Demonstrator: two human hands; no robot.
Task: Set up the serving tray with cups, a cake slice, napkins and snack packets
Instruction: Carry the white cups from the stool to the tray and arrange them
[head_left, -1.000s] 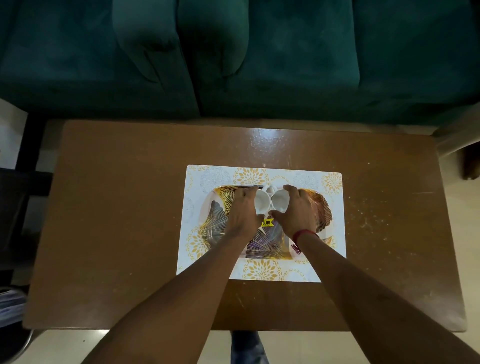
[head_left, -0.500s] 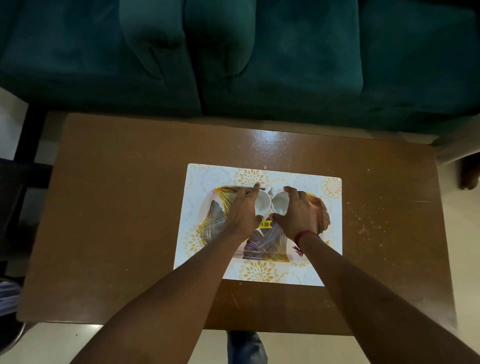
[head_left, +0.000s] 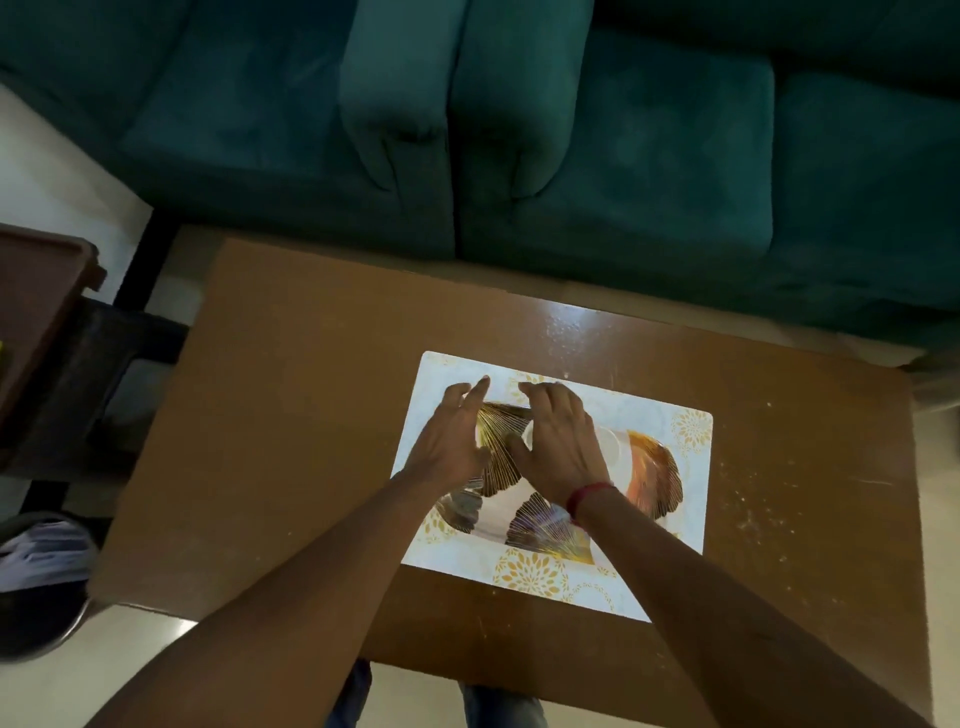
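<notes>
A serving tray (head_left: 655, 479) with gold leaf patterns lies on a white placemat (head_left: 530, 572) on the brown table (head_left: 291, 426). Two white cups stand in the tray's far half. One cup (head_left: 611, 448) shows just right of my right hand. Only a sliver of the other cup (head_left: 527, 435) peeks out beside my right thumb. My left hand (head_left: 451, 437) hovers over the tray's left part with fingers spread and holds nothing. With its fingers relaxed and nothing in it, my right hand (head_left: 560, 448) hangs above the cups.
A teal sofa (head_left: 571, 156) runs along the table's far side. At the left stand a dark wooden side table (head_left: 36, 301) and a low dark stool (head_left: 104, 384). A pale cloth (head_left: 41, 556) lies at the lower left. My legs show below the table's near edge.
Both hands have let go of the two cups and lifted, drifting left with fingers opening. The cups stay on the tray. The view has swung toward the left.
</notes>
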